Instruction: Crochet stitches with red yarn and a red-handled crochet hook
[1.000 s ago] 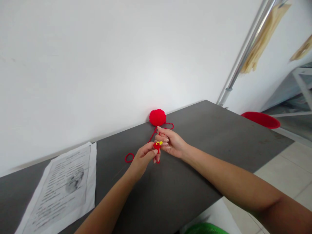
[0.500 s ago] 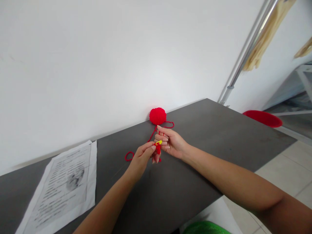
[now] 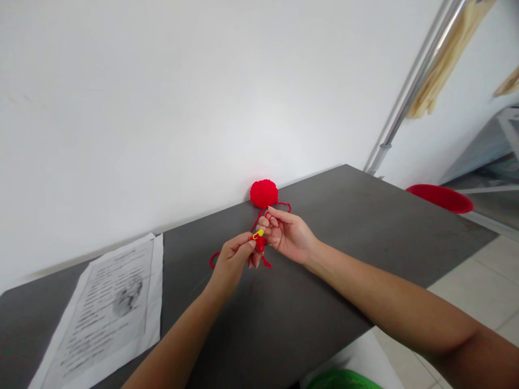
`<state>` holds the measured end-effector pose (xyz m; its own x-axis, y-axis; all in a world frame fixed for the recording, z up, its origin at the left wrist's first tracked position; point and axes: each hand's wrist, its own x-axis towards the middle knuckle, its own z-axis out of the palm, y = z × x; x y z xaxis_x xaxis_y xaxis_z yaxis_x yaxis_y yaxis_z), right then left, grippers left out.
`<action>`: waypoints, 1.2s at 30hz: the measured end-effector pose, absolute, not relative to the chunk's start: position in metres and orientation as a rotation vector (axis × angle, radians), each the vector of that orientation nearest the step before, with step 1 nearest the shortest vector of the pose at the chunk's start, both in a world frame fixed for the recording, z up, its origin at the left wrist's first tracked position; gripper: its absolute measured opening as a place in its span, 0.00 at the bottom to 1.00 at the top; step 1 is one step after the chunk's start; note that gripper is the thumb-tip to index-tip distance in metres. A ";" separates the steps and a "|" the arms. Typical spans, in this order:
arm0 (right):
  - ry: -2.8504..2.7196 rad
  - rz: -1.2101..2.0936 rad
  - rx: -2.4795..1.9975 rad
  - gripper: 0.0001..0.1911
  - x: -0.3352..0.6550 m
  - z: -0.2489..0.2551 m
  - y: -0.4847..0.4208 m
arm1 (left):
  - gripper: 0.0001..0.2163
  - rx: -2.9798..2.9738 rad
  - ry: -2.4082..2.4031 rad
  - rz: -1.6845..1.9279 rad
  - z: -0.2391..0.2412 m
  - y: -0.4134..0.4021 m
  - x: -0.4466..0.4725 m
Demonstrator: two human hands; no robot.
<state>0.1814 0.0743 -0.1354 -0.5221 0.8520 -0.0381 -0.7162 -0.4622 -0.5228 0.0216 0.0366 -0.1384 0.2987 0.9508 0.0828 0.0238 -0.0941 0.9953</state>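
Paper comes first, at the far left: a printed sheet [image 3: 109,308] lies flat on the dark grey desk [image 3: 365,237], its far edge close to the white wall [image 3: 162,108]; the grey text and smudgy picture on it are too small to read. Right of the sheet a small loop [image 3: 211,262] of red yarn rests on the desk, partly hidden behind the left hand [image 3: 231,265]; that hand is held just above the desk, its thumb and forefinger pinched narrow on a little red yarn piece [image 3: 260,247]; a yellow clip [image 3: 258,234] sits at the top of the piece, right at the fingertips, and a short red tail hangs below.

The right hand [image 3: 291,237] meets the piece from the other side; its fingers are curled in close, and a red strand [image 3: 267,215] crosses the forefinger and is gripped there; the strand leads back to the ball of red yarn [image 3: 264,193], which sits at the desk's back edge against the wall, just beyond both hands.

Further right a metal pole [image 3: 405,102] slants up along the wall; cream cloth [image 3: 446,59] hangs beside it; a red basin [image 3: 440,198] shows past the desk's right end; a green thing [image 3: 343,379] peeks in at the bottom edge below the right forearm, though I cannot tell what it is.
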 end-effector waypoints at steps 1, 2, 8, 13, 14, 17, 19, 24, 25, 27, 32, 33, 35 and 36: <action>-0.571 2.054 -0.372 0.26 0.181 -0.135 0.074 | 0.12 1.425 0.966 1.029 -0.139 0.037 0.021; -0.586 2.041 -0.379 0.26 0.181 -0.135 0.074 | 0.12 1.421 0.965 1.028 -0.140 0.038 0.021; -0.702 1.976 -0.438 0.24 0.175 -0.138 0.071 | 0.10 1.418 1.011 1.004 -0.133 0.037 0.022; -0.765 1.902 -0.546 0.20 0.175 -0.144 0.074 | 0.15 1.371 1.050 1.086 -0.132 0.038 0.019; -0.774 1.886 -0.577 0.18 0.175 -0.145 0.075 | 0.16 1.351 1.043 1.111 -0.132 0.040 0.018; -0.807 1.863 -0.681 0.16 0.177 -0.146 0.078 | 0.18 1.285 0.997 1.171 -0.130 0.043 0.013; -0.830 1.862 -0.738 0.17 0.179 -0.145 0.080 | 0.19 1.250 0.956 1.194 -0.126 0.045 0.011; -0.869 1.770 -0.827 0.16 0.185 -0.149 0.088 | 0.21 1.188 0.864 1.210 -0.120 0.046 0.007; -0.872 1.724 -0.842 0.13 0.187 -0.152 0.091 | 0.20 1.177 0.847 1.204 -0.119 0.047 0.007; -0.885 1.608 -0.862 0.06 0.189 -0.158 0.095 | 0.20 1.163 0.815 1.177 -0.118 0.046 0.006; -1.099 1.485 -0.819 0.10 0.183 -0.160 0.088 | 0.21 1.158 0.764 1.089 -0.118 0.043 0.007; -1.163 1.474 -0.798 0.10 0.181 -0.158 0.084 | 0.20 1.161 0.761 1.079 -0.118 0.043 0.008; -1.272 1.415 -0.771 0.09 0.177 -0.152 0.075 | 0.20 1.169 0.764 1.068 -0.118 0.043 0.008; -1.307 1.364 -0.767 0.08 0.176 -0.149 0.071 | 0.20 1.174 0.769 1.068 -0.118 0.043 0.008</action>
